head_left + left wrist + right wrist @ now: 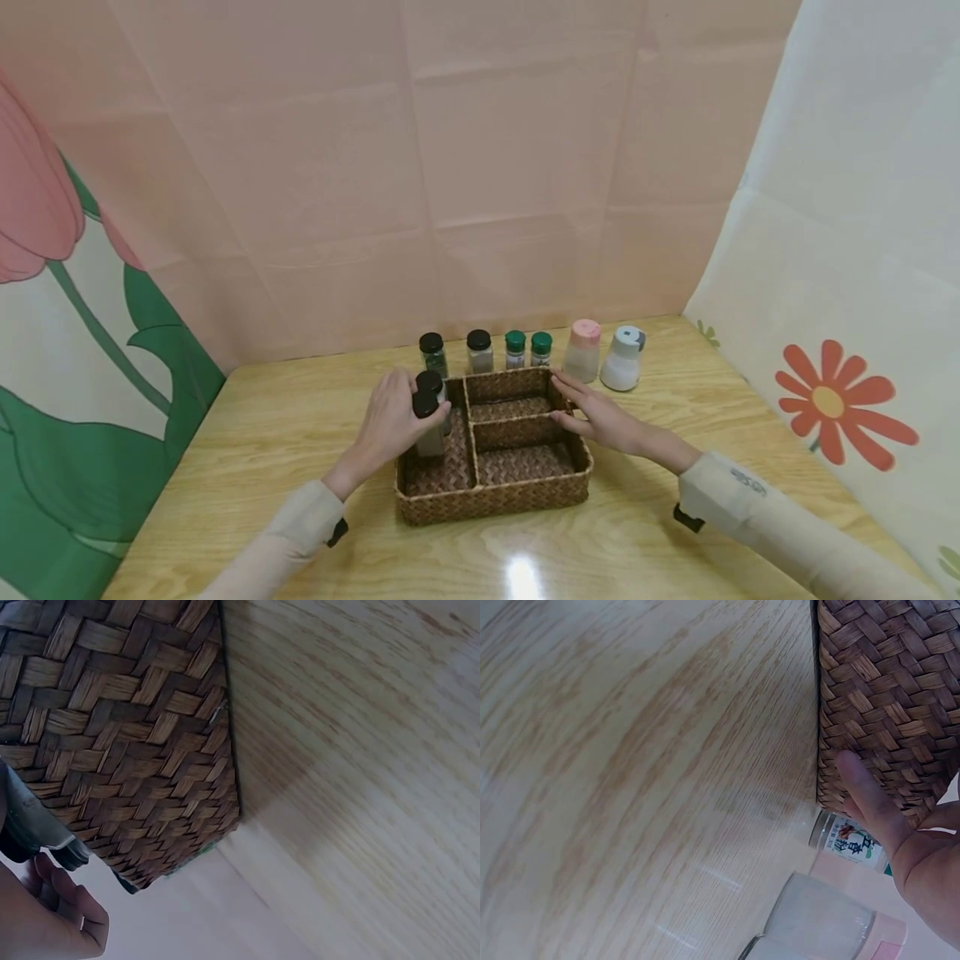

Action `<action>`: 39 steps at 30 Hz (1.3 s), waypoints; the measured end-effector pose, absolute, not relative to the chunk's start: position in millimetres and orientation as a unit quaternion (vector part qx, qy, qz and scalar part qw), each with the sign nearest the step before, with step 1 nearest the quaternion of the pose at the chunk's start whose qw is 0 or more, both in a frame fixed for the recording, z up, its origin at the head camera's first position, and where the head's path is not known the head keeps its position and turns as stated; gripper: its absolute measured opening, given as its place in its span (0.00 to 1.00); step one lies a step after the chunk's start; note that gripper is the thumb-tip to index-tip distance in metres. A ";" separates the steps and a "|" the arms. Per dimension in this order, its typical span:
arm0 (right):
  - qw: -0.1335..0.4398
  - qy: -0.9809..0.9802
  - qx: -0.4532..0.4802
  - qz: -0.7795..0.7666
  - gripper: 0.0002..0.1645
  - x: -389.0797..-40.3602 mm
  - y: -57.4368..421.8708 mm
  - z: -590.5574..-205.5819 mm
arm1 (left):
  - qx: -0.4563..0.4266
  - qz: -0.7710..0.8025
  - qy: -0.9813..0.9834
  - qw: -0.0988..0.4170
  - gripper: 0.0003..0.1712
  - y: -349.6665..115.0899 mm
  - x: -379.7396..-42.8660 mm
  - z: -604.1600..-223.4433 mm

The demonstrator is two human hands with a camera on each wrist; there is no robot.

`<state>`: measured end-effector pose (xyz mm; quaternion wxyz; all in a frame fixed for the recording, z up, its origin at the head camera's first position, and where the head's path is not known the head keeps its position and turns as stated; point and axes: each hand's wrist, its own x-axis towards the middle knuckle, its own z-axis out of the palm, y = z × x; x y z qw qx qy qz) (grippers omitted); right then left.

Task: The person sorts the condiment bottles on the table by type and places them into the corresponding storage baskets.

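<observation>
A brown woven basket (495,497) with three compartments sits on the table. Two black-capped spice jars stand in its long left compartment, a front jar (429,440) and a rear jar (431,382). My left hand (386,421) reaches over the left rim and grips the front jar near its cap, thumb on the near side. In the left wrist view the curled fingers (71,900) show beside a dark cap. My right hand (603,417) holds the basket's right wall near the back corner; one finger (870,795) lies along the outer weave in the right wrist view.
Behind the basket stand two more black-capped jars (480,354), two green-capped bottles (515,350), a pink-topped container (583,354) and a white-topped container (622,362). A pink cloth backdrop (450,208) rises at the table's far edge, with printed cloth on both sides.
</observation>
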<state>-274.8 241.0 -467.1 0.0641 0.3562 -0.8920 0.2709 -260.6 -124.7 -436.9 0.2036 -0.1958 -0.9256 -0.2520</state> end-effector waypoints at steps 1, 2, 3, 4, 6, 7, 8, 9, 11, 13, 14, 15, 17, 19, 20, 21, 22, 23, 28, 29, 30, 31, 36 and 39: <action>0.063 -0.892 0.355 0.271 0.38 -274.7 240.8 -467.0 | -0.194 -0.253 -0.926 0.202 0.31 -124.4 -260.3 -437.7; 0.062 -0.893 0.355 0.271 0.38 -274.6 240.6 -466.9 | -0.192 -0.254 -0.926 0.201 0.31 -124.2 -259.9 -438.3; 0.061 -0.893 0.355 0.271 0.38 -274.4 240.4 -466.8 | -0.192 -0.253 -0.927 0.200 0.31 -123.8 -259.6 -438.8; 0.062 -0.893 0.354 0.271 0.38 -274.2 240.1 -466.6 | -0.191 -0.254 -0.927 0.199 0.32 -123.4 -259.3 -439.2; 0.064 -0.892 0.354 0.272 0.38 -273.6 239.6 -466.1 | -0.188 -0.253 -0.928 0.198 0.32 -122.4 -258.6 -439.9; 0.065 -0.893 0.353 0.273 0.38 -273.4 239.3 -466.0 | -0.186 -0.252 -0.929 0.197 0.33 -122.0 -258.0 -440.4; 0.067 -0.893 0.353 0.272 0.38 -273.3 239.1 -465.8 | -0.183 -0.249 -0.931 0.196 0.33 -121.6 -257.5 -441.0; 0.067 -0.893 0.353 0.272 0.38 -273.1 238.9 -465.8 | -0.179 -0.250 -0.932 0.194 0.33 -121.0 -256.8 -441.7; 0.069 -0.892 0.354 0.272 0.38 -272.9 239.1 -465.6 | -0.170 -0.252 -0.933 0.190 0.34 -119.7 -255.2 -442.2; 0.070 -0.892 0.356 0.271 0.38 -272.9 239.5 -465.8 | -0.160 -0.254 -0.936 0.185 0.34 -118.5 -253.7 -443.1; 0.072 -0.891 0.358 0.270 0.37 -272.9 239.7 -466.1 | -0.155 -0.254 -0.937 0.182 0.34 -117.9 -253.0 -443.6; 0.071 -0.890 0.359 0.271 0.38 -272.8 239.9 -466.4 | -0.151 -0.256 -0.938 0.180 0.34 -117.4 -252.6 -444.3; 0.073 -0.888 0.363 0.272 0.38 -272.7 240.3 -467.1 | -0.146 -0.253 -0.940 0.176 0.35 -116.5 -251.8 -445.0; 0.075 -0.887 0.366 0.273 0.37 -272.6 240.6 -467.7 | -0.147 -0.253 -0.940 0.174 0.35 -115.7 -251.0 -445.6; 0.076 -0.886 0.367 0.274 0.37 -272.6 240.7 -467.8 | -0.148 -0.253 -0.940 0.175 0.35 -115.4 -250.7 -446.1; 0.078 -0.885 0.369 0.275 0.37 -272.4 240.7 -467.7 | -0.149 -0.254 -0.940 0.175 0.36 -115.1 -250.6 -446.3; 0.079 -0.884 0.369 0.274 0.37 -272.4 240.8 -467.7 | -0.150 -0.253 -0.939 0.175 0.36 -114.9 -250.2 -446.2; 0.080 -0.884 0.370 0.274 0.37 -272.2 240.8 -467.5 | -0.151 -0.252 -0.940 0.175 0.36 -114.6 -250.1 -446.4; 0.082 -0.883 0.371 0.274 0.37 -271.5 240.9 -466.4 | -0.147 -0.249 -0.942 0.171 0.37 -113.7 -249.8 -446.8; 0.083 -0.883 0.371 0.275 0.37 -271.4 240.9 -466.1 | -0.146 -0.249 -0.942 0.170 0.37 -113.5 -249.9 -446.6; 0.084 -0.883 0.371 0.274 0.37 -271.3 240.9 -465.9 | -0.145 -0.250 -0.943 0.168 0.37 -113.4 -250.0 -446.3; 0.084 -0.884 0.370 0.274 0.37 -271.4 241.1 -466.0 | -0.145 -0.250 -0.943 0.167 0.37 -113.2 -250.1 -446.2; 0.078 -0.887 0.365 0.271 0.37 -272.7 241.4 -466.8 | -0.143 -0.249 -0.944 0.163 0.37 -113.4 -251.4 -448.7; 0.074 -0.888 0.364 0.271 0.37 -273.1 241.3 -467.8 | -0.145 -0.248 -0.945 0.158 0.38 -113.9 -251.4 -450.8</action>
